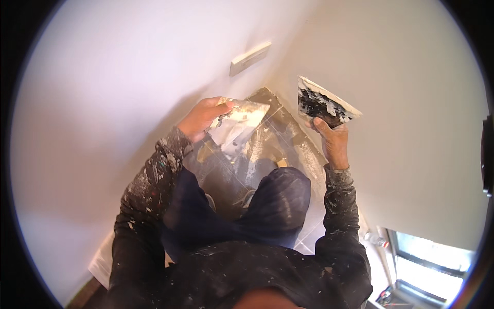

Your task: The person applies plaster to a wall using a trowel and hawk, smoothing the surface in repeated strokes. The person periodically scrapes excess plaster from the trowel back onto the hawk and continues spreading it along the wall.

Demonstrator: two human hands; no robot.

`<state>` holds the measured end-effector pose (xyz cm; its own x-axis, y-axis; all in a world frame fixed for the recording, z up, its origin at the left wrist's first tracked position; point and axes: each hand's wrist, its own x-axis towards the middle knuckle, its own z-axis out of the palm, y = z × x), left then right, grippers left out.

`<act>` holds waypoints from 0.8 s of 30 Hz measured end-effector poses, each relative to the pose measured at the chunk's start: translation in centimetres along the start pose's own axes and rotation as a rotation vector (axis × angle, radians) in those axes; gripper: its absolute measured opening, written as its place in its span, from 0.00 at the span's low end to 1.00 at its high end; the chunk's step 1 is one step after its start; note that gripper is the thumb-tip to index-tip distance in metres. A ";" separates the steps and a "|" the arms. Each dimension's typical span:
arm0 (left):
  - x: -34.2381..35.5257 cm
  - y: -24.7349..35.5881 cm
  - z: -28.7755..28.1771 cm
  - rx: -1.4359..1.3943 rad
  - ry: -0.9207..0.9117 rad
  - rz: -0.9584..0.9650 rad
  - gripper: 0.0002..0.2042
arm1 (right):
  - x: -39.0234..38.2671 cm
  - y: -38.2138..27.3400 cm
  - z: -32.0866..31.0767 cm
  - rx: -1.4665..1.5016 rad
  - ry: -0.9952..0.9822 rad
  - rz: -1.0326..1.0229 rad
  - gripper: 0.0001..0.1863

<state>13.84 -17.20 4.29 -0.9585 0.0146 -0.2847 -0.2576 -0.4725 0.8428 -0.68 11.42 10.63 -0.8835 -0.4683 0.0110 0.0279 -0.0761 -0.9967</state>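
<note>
My left hand (208,114) is closed on the edge of a flat, pale metal plate (239,123), smeared with plaster and catching bright light; its fingers under the plate are hidden. In my right hand (332,141) is a wide putty knife (324,103) with a dark blade, raised close to the right-hand wall. White filler lies in a thick band along its far edge and in patches over the dark face. The thumb presses on the near side, and the handle is mostly covered by my hand. The two tools are apart.
White walls (411,129) meet in a corner ahead. A rectangular switch or outlet plate (250,58) sits on the left wall. Below, the tiled floor (226,172) is smeared with plaster around my knees. At the lower right are a plastic bottle (376,239) and a bright glazed frame (432,257).
</note>
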 end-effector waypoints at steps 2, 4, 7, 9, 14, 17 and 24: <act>-1.2 -0.4 1.0 -0.286 0.012 0.081 0.23 | -2.1 -0.4 0.6 -0.140 -0.004 -0.040 0.16; -1.2 -0.1 2.0 -0.414 -0.013 0.167 0.24 | -3.4 -1.0 1.7 -0.284 0.056 -0.119 0.19; -1.6 0.1 3.3 -0.605 -0.038 0.204 0.24 | -5.7 -1.3 3.4 -0.553 0.103 -0.175 0.16; -1.4 0.1 3.7 -0.719 -0.043 0.260 0.23 | -6.1 -1.2 4.1 -0.774 -0.163 -0.612 0.25; -1.5 -0.1 4.1 -0.743 -0.050 0.272 0.22 | -5.8 -0.1 6.5 -0.961 -0.389 -0.808 0.39; -1.6 -0.1 4.3 -0.736 0.001 0.239 0.22 | -5.0 0.8 7.7 -1.178 -0.418 -0.725 0.31; -2.0 0.4 4.0 -0.709 0.013 0.200 0.22 | -1.2 2.7 3.1 -1.566 -0.432 -0.546 0.28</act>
<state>15.19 -13.91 6.96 -0.9762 -0.1398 -0.1659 0.0670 -0.9215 0.3825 1.90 9.06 8.20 -0.4460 -0.8886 0.1073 -0.8931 0.4497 0.0109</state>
